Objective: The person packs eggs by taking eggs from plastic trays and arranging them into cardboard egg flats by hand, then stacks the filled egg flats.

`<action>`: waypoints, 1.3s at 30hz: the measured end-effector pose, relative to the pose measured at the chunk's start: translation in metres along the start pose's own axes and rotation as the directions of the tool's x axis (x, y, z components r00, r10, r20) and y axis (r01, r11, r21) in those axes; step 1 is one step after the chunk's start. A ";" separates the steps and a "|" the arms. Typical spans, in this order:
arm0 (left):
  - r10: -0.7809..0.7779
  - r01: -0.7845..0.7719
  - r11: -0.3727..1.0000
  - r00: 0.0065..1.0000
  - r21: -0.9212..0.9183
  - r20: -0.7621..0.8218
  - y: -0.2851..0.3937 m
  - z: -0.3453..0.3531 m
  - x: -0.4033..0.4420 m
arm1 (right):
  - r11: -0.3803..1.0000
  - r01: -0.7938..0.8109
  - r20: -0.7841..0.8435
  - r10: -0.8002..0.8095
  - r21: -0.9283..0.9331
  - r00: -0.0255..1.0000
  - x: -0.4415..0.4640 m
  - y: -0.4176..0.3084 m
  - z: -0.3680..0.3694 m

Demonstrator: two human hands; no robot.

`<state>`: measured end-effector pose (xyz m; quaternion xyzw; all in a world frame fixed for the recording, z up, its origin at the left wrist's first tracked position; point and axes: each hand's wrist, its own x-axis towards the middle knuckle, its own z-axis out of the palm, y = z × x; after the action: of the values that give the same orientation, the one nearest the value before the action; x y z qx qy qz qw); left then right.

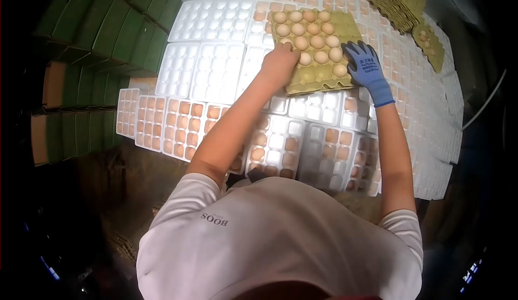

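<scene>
A yellowish pulp egg tray (345, 27) lies over the white plastic trays in front of me. Rows of pale brown eggs (317, 42) fill much of its left and middle part, while cups at the right and near side are bare. My left hand (280, 62), ungloved, is closed on the tray's left edge, its fingertips close to an egg. On the opposite edge is my right hand (365, 66) in a blue glove with dark fingers, also closed on the tray. The undersides of both grips are hidden.
White plastic egg trays (216, 70) cover the table, some cups holding eggs. A stack of pulp trays (391, 3) stands at the back right, beside another pulp tray (429, 46) with a few eggs. Green boxes (102, 30) are piled at the left.
</scene>
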<state>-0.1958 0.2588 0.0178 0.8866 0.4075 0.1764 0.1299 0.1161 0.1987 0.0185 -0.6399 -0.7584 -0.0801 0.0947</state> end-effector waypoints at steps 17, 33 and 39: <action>-0.020 0.009 0.999 0.958 0.040 0.284 0.020 -0.017 0.033 | 0.906 -0.107 0.234 0.009 0.409 0.972 -0.008 -0.031 -0.043; -0.104 0.132 0.941 0.989 -0.313 0.106 0.012 -0.032 0.010 | -0.229 -0.480 0.495 0.669 0.847 0.554 -0.138 -0.149 -0.032; -0.138 0.290 0.799 0.941 -0.526 0.310 0.027 -0.053 -0.160 | 0.845 -0.157 -0.012 0.190 0.510 0.982 -0.183 -0.221 0.033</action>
<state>-0.2968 0.1231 0.0429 0.7709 0.4150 0.1572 0.4568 -0.0733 -0.0050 -0.0587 -0.6555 -0.6884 0.1113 0.2898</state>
